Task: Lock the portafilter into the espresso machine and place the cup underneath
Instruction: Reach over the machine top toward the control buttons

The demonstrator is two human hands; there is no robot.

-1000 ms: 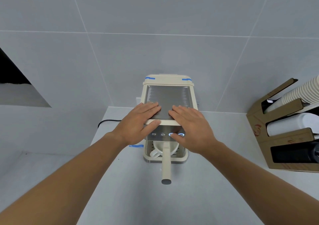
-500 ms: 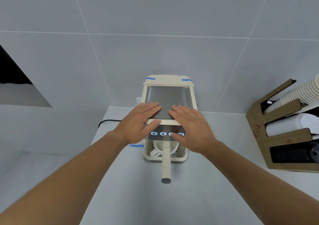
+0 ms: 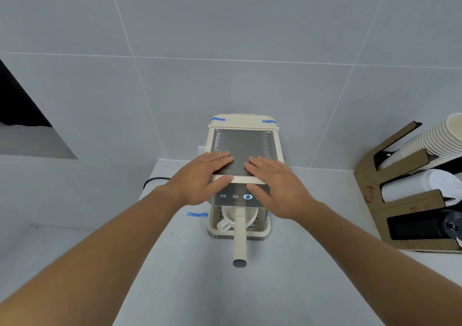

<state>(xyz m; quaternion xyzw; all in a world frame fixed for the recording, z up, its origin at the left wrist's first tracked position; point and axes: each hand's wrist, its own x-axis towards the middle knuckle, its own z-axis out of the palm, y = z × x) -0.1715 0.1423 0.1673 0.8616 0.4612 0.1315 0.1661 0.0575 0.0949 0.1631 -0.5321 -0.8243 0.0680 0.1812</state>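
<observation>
A cream espresso machine (image 3: 243, 140) with a steel top stands against the tiled wall. Its portafilter sits in the machine, and the cream handle (image 3: 240, 238) points straight out toward me. Under it a white cup (image 3: 226, 219) rests on the drip tray (image 3: 262, 230), handle turned to the left. My left hand (image 3: 200, 175) and my right hand (image 3: 275, 183) lie flat, palms down, on the machine's front top edge, thumbs hanging over the button panel. One button (image 3: 247, 196) is lit blue. Neither hand holds anything.
A cardboard rack (image 3: 400, 200) at the right holds stacks of paper cups and lids. A black power cord (image 3: 152, 182) runs behind the machine on the left. Blue tape (image 3: 197, 214) marks the white counter beside the machine's base. A dark opening (image 3: 17, 106) shows at the far left.
Both hands stay flat on the machine. The button lights changed: two lit a second ago, all lit half a second ago, only one lit now.
</observation>
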